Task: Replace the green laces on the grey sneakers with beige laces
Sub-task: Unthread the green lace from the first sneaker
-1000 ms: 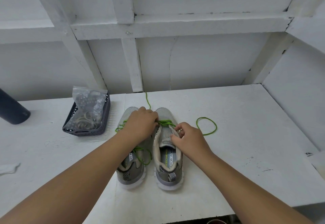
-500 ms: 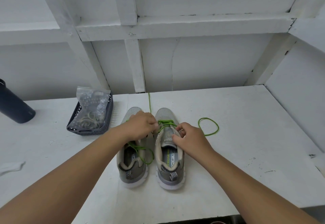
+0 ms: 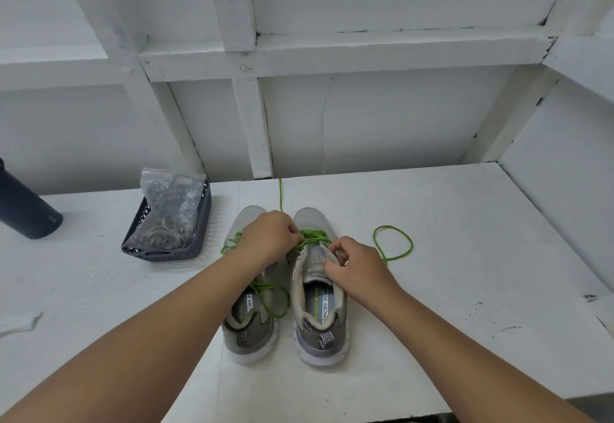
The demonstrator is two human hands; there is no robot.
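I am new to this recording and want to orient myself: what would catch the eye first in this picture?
The bright green laces stand out most, part-threaded through the right grey mesh sneaker at the middle of the white table, one end looping off to the right. The left hand and right hand both pinch at them. At far left sits a dark plastic basket.
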